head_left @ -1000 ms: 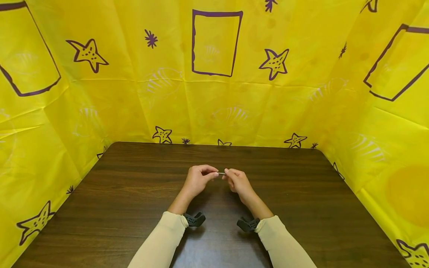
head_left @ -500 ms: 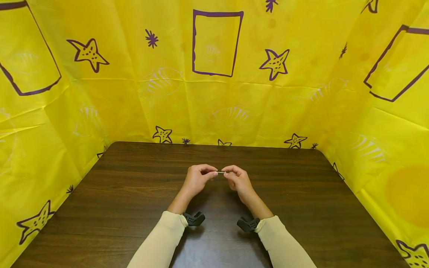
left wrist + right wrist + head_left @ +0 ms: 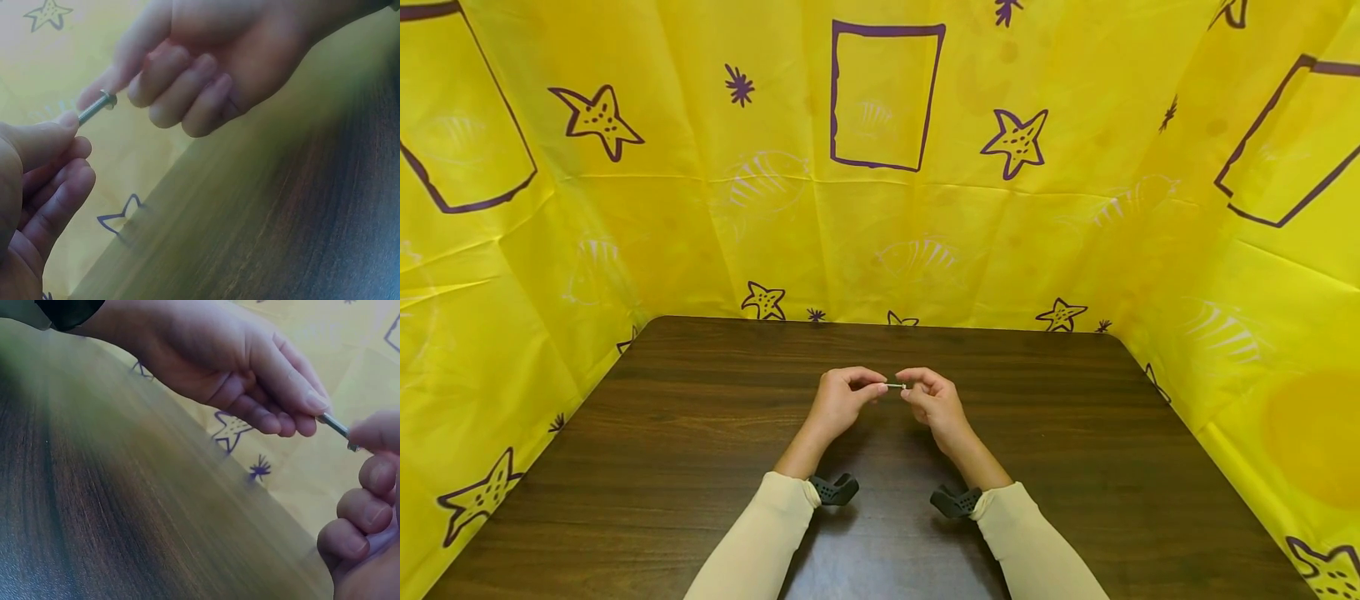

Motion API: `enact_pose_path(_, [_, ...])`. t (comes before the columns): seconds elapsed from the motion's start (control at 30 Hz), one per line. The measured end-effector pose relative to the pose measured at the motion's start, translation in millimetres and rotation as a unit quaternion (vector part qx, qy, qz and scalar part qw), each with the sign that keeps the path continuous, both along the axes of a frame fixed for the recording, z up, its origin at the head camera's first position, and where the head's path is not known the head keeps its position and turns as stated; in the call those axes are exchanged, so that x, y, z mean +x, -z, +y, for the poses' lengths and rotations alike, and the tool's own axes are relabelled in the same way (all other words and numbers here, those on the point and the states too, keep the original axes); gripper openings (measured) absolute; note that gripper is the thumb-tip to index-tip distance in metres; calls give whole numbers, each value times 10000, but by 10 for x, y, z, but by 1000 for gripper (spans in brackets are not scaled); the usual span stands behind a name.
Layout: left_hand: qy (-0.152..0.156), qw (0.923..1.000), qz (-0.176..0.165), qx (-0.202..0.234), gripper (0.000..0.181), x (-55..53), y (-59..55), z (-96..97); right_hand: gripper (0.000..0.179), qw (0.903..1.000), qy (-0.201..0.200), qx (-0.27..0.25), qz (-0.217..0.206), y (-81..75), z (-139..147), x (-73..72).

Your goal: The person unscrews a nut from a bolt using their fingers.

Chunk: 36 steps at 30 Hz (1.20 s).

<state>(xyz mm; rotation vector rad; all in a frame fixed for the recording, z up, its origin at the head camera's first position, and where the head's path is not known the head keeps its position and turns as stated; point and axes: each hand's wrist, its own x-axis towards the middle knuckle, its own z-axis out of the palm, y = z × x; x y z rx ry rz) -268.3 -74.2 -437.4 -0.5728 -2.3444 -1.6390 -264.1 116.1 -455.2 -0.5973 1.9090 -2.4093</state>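
The left hand (image 3: 841,398) pinches the plain end of a small silvery bolt (image 3: 94,111) between thumb and forefinger. Threads show along the bolt's shank, and a wider collar-like piece sits at its far end, toward the right hand (image 3: 934,400). Thumb and forefinger of the right hand are spread around that wider end, the thumb tip right at it in the right wrist view. In the left wrist view the right forefinger stretches behind the bolt, while the other right fingers are curled toward the palm. Both hands are above the brown table (image 3: 700,467).
Yellow cloth (image 3: 692,225) printed with starfish and fish hangs behind the table and on both sides. A dark wrist mount (image 3: 835,490) sits at the left cuff, and another dark mount (image 3: 955,502) at the right one.
The right thumb and forefinger, earlier closed on the bolt's end, have spread apart, so the wider end shows between them. The left hand has hardly moved.
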Motion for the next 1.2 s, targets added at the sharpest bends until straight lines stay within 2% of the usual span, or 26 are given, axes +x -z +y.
enact_pose_path(0.23, [24, 10000, -39, 63, 10, 7, -6, 1, 31, 9963, 269, 526, -617, -12, -1, -12])
enact_pose_path(0.33, [3, 10000, -37, 39, 9, 10, -8, 5, 32, 9934, 350, 746, -801, -92, -9, 34])
enact_pose_path(0.5, [-11, 10000, -24, -12, 8, 16, -7, 15, 44, 9893, 402, 1152, -804, -266, -27, 157])
enact_pose_path(0.63, [43, 10000, 57, -31, 9, 16, -1, 18, 45, 9875, 433, 1284, -802, -290, -40, 183])
enact_pose_path(0.87, [73, 10000, 24, -32, 12, 11, -2, 18, 37, 9898, 291, 1107, -846, -297, -47, 184])
enact_pose_path(1.07, [14, 10000, -38, 19, 9, 9, -12, 17, 34, 9938, 98, 714, -849, -127, -23, 62])
enact_pose_path(1.2, [0, 10000, -56, 80, 6, 4, -13, 12, 28, 9957, 139, 484, -778, -58, -21, 31])
